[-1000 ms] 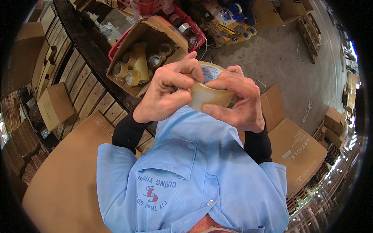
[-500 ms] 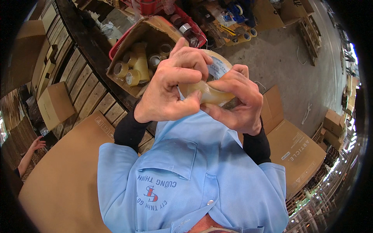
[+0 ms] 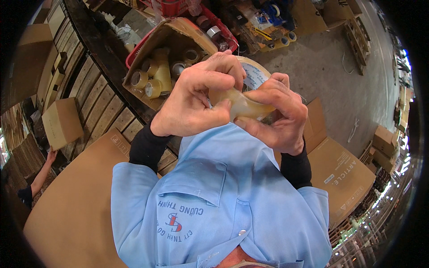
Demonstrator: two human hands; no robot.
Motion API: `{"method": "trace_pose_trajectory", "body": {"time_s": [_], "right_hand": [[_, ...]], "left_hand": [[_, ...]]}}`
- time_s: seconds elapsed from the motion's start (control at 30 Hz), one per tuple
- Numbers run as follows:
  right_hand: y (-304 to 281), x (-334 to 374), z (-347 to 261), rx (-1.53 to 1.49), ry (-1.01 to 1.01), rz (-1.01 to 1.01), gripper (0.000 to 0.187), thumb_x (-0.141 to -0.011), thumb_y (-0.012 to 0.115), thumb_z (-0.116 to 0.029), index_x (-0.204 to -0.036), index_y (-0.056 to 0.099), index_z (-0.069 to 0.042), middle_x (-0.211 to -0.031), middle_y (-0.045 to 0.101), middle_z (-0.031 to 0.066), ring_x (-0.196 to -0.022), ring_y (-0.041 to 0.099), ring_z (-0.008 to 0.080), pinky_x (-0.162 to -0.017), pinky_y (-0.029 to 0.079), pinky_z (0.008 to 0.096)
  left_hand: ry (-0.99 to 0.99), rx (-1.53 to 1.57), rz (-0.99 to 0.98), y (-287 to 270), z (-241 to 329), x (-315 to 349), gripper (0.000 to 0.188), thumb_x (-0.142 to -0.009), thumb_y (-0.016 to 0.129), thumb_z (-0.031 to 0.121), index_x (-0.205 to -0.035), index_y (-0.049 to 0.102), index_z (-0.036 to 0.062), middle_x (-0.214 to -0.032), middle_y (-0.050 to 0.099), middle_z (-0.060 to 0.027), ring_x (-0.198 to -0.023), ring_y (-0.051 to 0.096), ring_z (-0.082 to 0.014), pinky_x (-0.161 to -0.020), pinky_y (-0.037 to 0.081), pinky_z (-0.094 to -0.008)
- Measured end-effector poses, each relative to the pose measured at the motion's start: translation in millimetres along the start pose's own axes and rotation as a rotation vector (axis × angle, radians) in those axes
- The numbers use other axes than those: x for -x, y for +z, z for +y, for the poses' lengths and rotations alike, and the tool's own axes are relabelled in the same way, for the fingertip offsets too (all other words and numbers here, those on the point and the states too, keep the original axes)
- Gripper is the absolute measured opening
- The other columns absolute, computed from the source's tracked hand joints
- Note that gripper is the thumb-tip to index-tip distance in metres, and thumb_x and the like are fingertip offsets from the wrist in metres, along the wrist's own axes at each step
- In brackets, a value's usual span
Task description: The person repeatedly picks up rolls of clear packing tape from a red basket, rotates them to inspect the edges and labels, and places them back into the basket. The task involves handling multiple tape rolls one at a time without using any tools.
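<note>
Both of my hands are raised in front of my chest around a roll of clear packing tape (image 3: 252, 108). My left hand (image 3: 194, 100) pinches the tape's left side between thumb and fingers. On the other side, my right hand (image 3: 283, 114) grips the roll, with its thumb below and fingers curled over the top. A glossy stretch of tape spans the gap between the two hands. My fingers hide part of the roll, so I cannot tell whether a loose end is lifted.
Beyond my hands, a cardboard box (image 3: 196, 31) holds several tape rolls (image 3: 167, 73). Behind it stands a red basket (image 3: 228, 33). A pale round rim (image 3: 263, 69) shows behind my fingers. Large cartons (image 3: 76, 201) flank me. At far left, another person's hand (image 3: 51, 155) touches a small carton (image 3: 62, 123).
My hands have shifted slightly apart, and more of the glossy tape shows between them. At far left, the other person's hand has moved up to the small carton, which has shifted slightly.
</note>
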State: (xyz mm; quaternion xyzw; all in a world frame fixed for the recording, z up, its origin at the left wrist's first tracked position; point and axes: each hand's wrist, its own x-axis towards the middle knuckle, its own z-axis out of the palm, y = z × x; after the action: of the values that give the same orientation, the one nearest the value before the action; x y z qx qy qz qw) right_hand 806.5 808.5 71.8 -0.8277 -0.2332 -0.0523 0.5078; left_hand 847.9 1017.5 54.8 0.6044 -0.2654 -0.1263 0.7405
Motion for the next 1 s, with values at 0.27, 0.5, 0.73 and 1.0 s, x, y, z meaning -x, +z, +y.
{"method": "trace_pose_trajectory", "body": {"time_s": [0.27, 0.5, 0.73, 1.0], "right_hand": [[0, -7, -2, -0.038, 0.048, 0.001, 0.031, -0.064, 0.085, -0.017, -0.091, 0.073, -0.007, -0.077, 0.066, 0.0052, -0.07, 0.061, 0.019, -0.081, 0.04, 0.0353], [0, -11, 0, -0.05, 0.055, -0.003, 0.03, -0.064, 0.085, -0.016, -0.09, 0.074, -0.006, -0.077, 0.065, 0.0048, -0.071, 0.061, 0.0187, -0.081, 0.039, 0.0352], [2, -15, 0, -0.063, 0.071, 0.01, 0.03, -0.065, 0.085, -0.016, -0.09, 0.074, -0.006, -0.078, 0.067, 0.0049, -0.071, 0.062, 0.0185, -0.082, 0.039, 0.0352], [7, -19, -2, -0.047, 0.089, 0.164, 0.033, -0.067, 0.088, -0.011, -0.095, 0.072, -0.008, -0.082, 0.071, 0.0029, -0.073, 0.064, 0.0167, -0.083, 0.04, 0.0348]], "left_hand": [[-0.033, 0.015, 0.009, -3, 4, -5, 0.014, -0.06, 0.056, 0.003, -0.061, 0.042, 0.0037, -0.088, 0.059, -0.0096, -0.1, 0.057, -0.029, -0.117, 0.023, -0.0582], [-0.039, -0.003, -0.001, -8, 6, -9, 0.01, -0.059, 0.053, 0.003, -0.062, 0.044, 0.0027, -0.088, 0.058, -0.0101, -0.1, 0.057, -0.029, -0.117, 0.023, -0.0581], [-0.003, 0.004, -0.027, -14, 1, -13, 0.009, -0.06, 0.052, 0.003, -0.068, 0.048, 0.0019, -0.09, 0.059, -0.0114, -0.102, 0.057, -0.0302, -0.117, 0.023, -0.0577], [0.38, 0.15, 0.329, 2, -12, -17, 0.039, -0.073, 0.067, -0.001, -0.111, 0.058, 0.0024, -0.118, 0.059, -0.0209, -0.107, 0.059, -0.0296, -0.096, 0.047, -0.0388]]}}
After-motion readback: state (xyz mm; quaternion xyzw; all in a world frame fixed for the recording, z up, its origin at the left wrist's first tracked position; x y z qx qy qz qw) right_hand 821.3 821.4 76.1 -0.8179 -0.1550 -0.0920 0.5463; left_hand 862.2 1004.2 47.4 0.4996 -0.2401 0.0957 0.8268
